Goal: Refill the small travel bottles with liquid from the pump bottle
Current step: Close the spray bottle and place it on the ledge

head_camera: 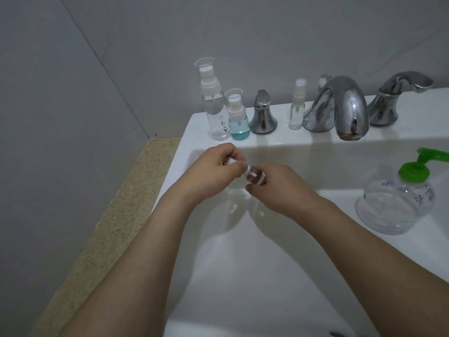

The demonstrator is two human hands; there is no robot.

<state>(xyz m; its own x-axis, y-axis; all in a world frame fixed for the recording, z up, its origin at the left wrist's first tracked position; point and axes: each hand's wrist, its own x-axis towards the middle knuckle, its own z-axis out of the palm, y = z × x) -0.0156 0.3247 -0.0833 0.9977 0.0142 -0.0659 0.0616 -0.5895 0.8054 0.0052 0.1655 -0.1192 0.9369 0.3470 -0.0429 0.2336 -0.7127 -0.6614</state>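
Wall: grey panels point(73, 69) fill the upper left and top of the frame, with a slanted seam running down to the counter corner.
Counter: one speckled tan strip point(102, 227) runs down the left side, touching the sink's edge.
Sink: one white basin point(243, 263) takes up the centre and right; its back ledge carries the bottles and taps.
Travel bottles, count: four in all, three standing on the ledge and one in the hands.
Tall bottle point(213, 103): clear, capped, with dark lettering, at upper centre-left.
Blue bottle point(239, 115): short, capped, holding blue liquid, touching or just beside the tall one.
Left hand point(213, 171): fingers curled, pinching the white spray top of the held bottle at mid-frame.
Held bottle point(255, 176): small, clear, tilted sideways above the basin, between both hands.
Right hand point(279, 190): fingers curled round the held bottle's body.
Taps, count: three chrome pieces, a left handle point(263, 115), a spout point(345, 110) and a right handle point(393, 98).
Uncapped bottle point(297, 105): clear, slim, between left handle and spout.
Pump bottle point(396, 203): one, clear and round with a green pump, on the sink's right rim at right of frame.
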